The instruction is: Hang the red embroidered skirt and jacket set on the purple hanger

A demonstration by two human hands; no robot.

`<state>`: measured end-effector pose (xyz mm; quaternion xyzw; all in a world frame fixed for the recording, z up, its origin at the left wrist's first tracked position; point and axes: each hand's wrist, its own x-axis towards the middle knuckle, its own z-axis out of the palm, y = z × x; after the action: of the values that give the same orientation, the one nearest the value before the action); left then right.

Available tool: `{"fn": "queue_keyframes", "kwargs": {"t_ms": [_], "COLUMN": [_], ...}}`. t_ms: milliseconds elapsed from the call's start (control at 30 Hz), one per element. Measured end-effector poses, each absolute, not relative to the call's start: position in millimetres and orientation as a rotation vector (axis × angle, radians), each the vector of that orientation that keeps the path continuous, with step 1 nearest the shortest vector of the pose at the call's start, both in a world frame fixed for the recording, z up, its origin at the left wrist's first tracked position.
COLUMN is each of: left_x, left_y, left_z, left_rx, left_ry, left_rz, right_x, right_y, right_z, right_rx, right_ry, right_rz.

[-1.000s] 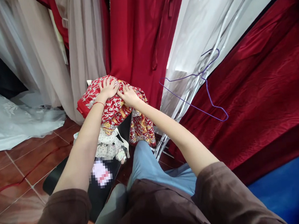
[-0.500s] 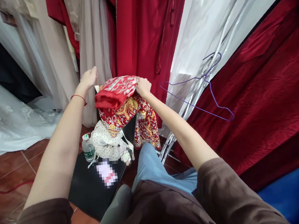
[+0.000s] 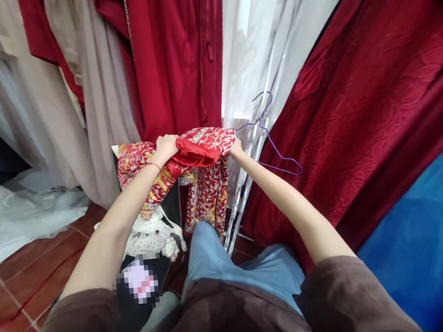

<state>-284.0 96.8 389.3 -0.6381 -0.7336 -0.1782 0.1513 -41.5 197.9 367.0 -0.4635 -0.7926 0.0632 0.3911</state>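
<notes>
A red garment point(image 3: 207, 195) with gold and silver embroidery lies bunched over the black bench, part of it draping down in front of my knee. My left hand point(image 3: 166, 146) is closed on the garment near the edge of a sleeve-like section whose plain red lining shows. At that section's other end my right hand point(image 3: 236, 147) grips the embroidered cloth; its fingertips are hidden behind the fabric. Between both hands this part is raised and stretched sideways. To the right, close behind my right hand, hangs a purple wire hanger point(image 3: 282, 155) with nothing on it.
A white dotted bag point(image 3: 144, 237) and a blurred-out pinkish item point(image 3: 140, 281) lie on the black bench point(image 3: 122, 324). Long red point(image 3: 173, 61) and beige gowns hang ahead. White rack poles point(image 3: 236, 221) stand right of my knee, beside dark red drapery point(image 3: 347, 98).
My left hand has come down and right, from free in the air onto the garment. The raised section has shifted right with my right hand. The view has turned; the bottle is now hidden.
</notes>
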Motion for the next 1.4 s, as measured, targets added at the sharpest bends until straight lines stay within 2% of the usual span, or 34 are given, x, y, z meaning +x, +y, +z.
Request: {"fn": "queue_keyframes", "kwargs": {"t_ms": [133,333,467,600,733,867,933,1033,1200,1300,1400], "left_x": [-248,-177,-136,-114,-97,-78,-71,-67,-85,-98,-107], "left_y": [102,118,125,137,148,142,137,134,147,157,162], "left_z": [410,405,381,366,361,359,357,352,339,327,312], "left_rx": [-1.803,-2.16,-2.33,-2.376,-2.41,-2.457,-2.468,-2.468,-2.469,-2.426,-2.307], "left_ry": [-1.984,-1.63,-1.5,-1.429,-1.334,-1.238,-1.184,-1.157,-1.42,-1.721,-1.994], "left_rz": [-0.593,-0.074,0.185,0.192,0.121,0.149,0.156,0.119,0.019,-0.118,-0.199], "right_x": [15,87,121,136,138,135,134,142,182,201,208], "right_y": [164,89,71,61,45,30,28,36,59,67,71], "right_z": [337,281,269,275,280,278,280,296,336,340,333], "right_rx": [-1.279,-1.175,-0.838,-0.216,-0.029,0.053,-0.043,-0.44,-1.113,-1.391,-1.484], "right_ry": [-2.011,-2.196,-2.453,-2.661,-2.618,-2.754,-2.918,-3.06,-3.0,-2.941,-2.917], "right_rz": [0.144,-0.009,-0.473,-1.043,-1.262,-1.294,-1.203,-0.938,-0.655,-0.638,-0.698]}}
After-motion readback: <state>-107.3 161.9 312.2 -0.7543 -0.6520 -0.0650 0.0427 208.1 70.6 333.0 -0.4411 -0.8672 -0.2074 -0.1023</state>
